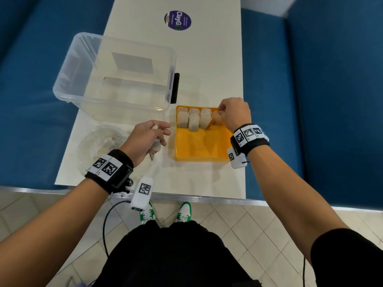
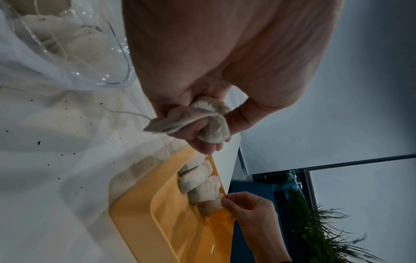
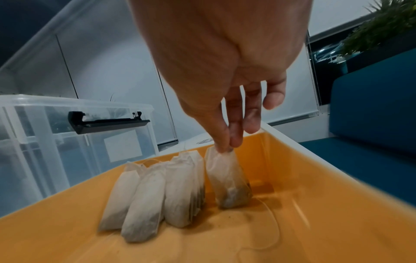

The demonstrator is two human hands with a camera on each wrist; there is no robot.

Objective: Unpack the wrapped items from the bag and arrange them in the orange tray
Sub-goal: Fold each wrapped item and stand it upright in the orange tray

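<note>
The orange tray point(image 1: 203, 146) sits on the white table with several tea bags point(image 1: 193, 121) standing in a row at its far end point(image 3: 157, 192). My right hand point(image 1: 234, 114) pinches the top of one tea bag point(image 3: 227, 179) at the right end of that row, its bottom resting on the tray floor point(image 3: 292, 213). My left hand point(image 1: 149, 137) hovers left of the tray and grips a small bunch of tea bags point(image 2: 202, 117). The clear plastic bag point(image 1: 99, 146) lies at the left with more tea bags point(image 2: 67, 41) inside.
A clear plastic storage box point(image 1: 116, 75) with a black latch point(image 1: 175, 88) stands behind the bag and tray. A purple sticker point(image 1: 177, 20) is at the table's far end. Blue seating point(image 1: 310, 100) flanks the table. Dark crumbs point(image 2: 56, 142) speckle the tabletop.
</note>
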